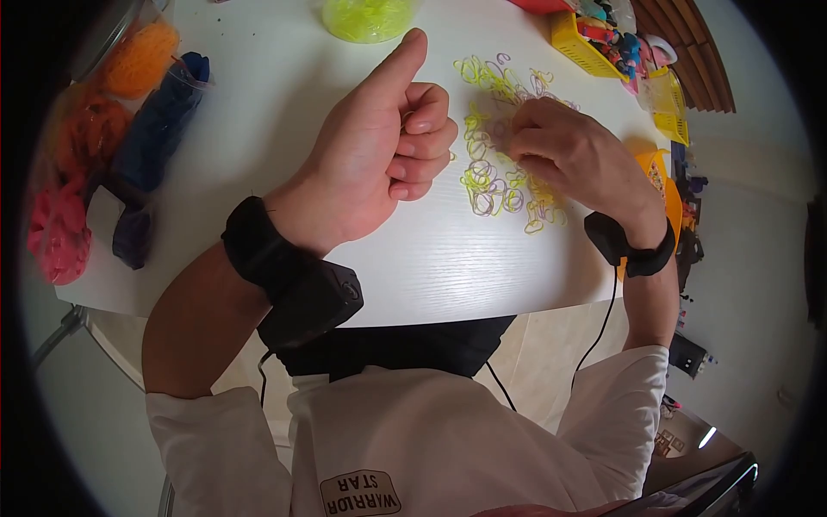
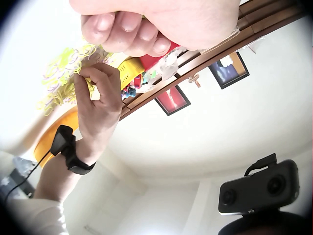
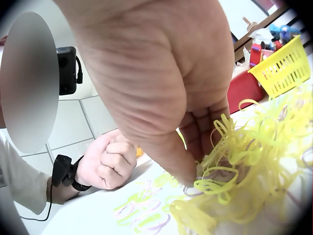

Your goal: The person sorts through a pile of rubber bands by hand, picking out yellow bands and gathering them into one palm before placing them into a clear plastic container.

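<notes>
Yellow-green and pale purple rubber bands (image 1: 482, 177) lie loosely spread on the white table. My right hand (image 1: 564, 151) reaches down into them, thumb and fingertips pinching at a rubber band (image 3: 217, 186) in the right wrist view. Looped bands partly hide those fingertips. To the left, my left hand (image 1: 370, 146) is raised over the table with its fingers curled into the palm and its thumb pointing up. A yellow-green sliver of rubber band (image 2: 143, 17) shows between its curled fingers; the rest is hidden in the palm.
A round clear tub of yellow-green bands (image 1: 369, 19) stands at the back. Bagged orange (image 1: 142, 60), blue (image 1: 164, 121) and pink (image 1: 59, 233) items lie at the left. Yellow baskets (image 1: 588, 47) hold small toys at the back right; an orange container (image 1: 676, 202) sits beyond my right wrist.
</notes>
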A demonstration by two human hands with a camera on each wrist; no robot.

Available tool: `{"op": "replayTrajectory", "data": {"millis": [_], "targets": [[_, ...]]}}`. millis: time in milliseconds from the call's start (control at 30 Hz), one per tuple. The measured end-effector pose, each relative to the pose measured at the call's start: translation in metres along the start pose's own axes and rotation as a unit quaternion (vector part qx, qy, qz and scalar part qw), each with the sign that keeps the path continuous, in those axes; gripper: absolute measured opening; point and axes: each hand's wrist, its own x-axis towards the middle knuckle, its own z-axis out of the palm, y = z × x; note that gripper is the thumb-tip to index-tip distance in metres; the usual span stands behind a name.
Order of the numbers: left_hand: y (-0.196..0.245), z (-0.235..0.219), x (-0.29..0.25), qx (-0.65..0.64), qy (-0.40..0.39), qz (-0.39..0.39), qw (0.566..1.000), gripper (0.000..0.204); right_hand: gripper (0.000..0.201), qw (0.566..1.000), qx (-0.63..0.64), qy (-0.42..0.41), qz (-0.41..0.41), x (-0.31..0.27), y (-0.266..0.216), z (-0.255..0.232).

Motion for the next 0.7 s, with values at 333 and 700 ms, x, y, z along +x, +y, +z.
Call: {"op": "replayTrajectory", "data": {"millis": [333,700], "targets": [[0.0,0.002,0.0,-0.002,0.0,0.002,1.0,0.059,0.006,0.996,0.072,-0.001,0.043,-0.005,-0.003,-0.021],[-0.007,0.005,0.001,0.016,-0.039,-0.054,0.998,0.059,0.013,0.967,0.244,0.066,-0.027,0.011,-0.026,-0.023]]}}
